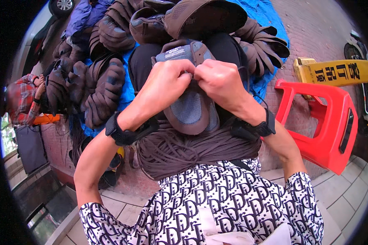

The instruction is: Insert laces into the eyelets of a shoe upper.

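Note:
A brown shoe upper with blue-grey mesh (185, 111) lies across my lap, its rounded toe toward me. Over its lacing area, my left hand (173, 75) and my right hand (218, 79) almost meet, both closed in a pinch. Whatever sits between the fingertips is hidden by the knuckles. Part of a second upper shows beneath the first, at its right edge. A thick bundle of brown shoelaces (171, 149) is spread over my lap, just below the toe.
Stacked brown shoe uppers (106, 90) lie on a blue tarp (272, 14) to the left, with more beyond my knees and at right. A red plastic stool (335, 126) lies tipped beside a yellow sign (339, 72). Another person (24, 98) sits at far left.

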Tool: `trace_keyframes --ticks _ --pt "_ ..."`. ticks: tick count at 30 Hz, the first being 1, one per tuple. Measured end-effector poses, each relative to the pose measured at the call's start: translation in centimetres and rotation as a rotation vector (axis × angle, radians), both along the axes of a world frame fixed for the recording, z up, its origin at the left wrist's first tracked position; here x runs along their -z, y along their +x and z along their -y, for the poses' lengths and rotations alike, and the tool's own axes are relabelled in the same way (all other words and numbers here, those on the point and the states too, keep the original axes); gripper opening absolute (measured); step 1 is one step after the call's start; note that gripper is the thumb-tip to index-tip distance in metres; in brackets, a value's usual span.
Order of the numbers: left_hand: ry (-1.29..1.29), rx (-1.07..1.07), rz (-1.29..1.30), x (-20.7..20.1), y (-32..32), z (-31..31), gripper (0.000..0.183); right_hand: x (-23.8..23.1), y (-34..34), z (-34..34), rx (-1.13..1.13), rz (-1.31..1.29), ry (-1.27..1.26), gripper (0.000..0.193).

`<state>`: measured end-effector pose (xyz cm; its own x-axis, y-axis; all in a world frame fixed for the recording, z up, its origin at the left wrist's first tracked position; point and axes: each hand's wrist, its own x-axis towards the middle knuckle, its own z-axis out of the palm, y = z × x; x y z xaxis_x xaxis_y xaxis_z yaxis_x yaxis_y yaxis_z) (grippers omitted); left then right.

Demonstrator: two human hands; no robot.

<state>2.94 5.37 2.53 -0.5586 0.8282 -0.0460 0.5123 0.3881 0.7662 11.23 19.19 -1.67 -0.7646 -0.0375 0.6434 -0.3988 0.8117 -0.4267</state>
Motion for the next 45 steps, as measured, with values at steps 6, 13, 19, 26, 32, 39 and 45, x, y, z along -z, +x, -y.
trace_keyframes --ticks 6,13,19,26,32,39,45 --pt "-0.317 0.176 0.195 -1.0 -1.8 -1.2 0.012 0.3 -0.2 0.0 -0.068 0.026 -0.079 0.014" --pt "-0.489 0.219 0.382 -0.9 -2.6 -1.2 0.015 -2.0 -0.7 -1.9 -0.101 0.369 0.017 0.043" --pt "-0.494 0.265 0.423 -1.2 -2.6 -1.3 0.016 -2.7 -1.9 -2.3 -0.184 0.278 0.253 0.036" --pt "-0.394 0.237 0.586 -6.1 -2.3 3.2 0.011 -3.1 -1.4 -3.2 -0.289 0.284 0.178 0.025" --pt "0.067 0.369 0.131 -5.9 1.3 5.3 0.010 -4.9 -3.7 0.2 -0.529 0.238 -0.034 0.021" --pt "0.188 0.190 0.426 -4.6 2.1 5.9 0.008 -4.4 -5.4 1.1 -0.833 0.480 0.077 0.012" --pt "0.969 -0.035 1.212 -4.5 2.2 9.0 0.025 -4.7 -2.3 -5.1 -0.597 0.335 -0.762 0.017"
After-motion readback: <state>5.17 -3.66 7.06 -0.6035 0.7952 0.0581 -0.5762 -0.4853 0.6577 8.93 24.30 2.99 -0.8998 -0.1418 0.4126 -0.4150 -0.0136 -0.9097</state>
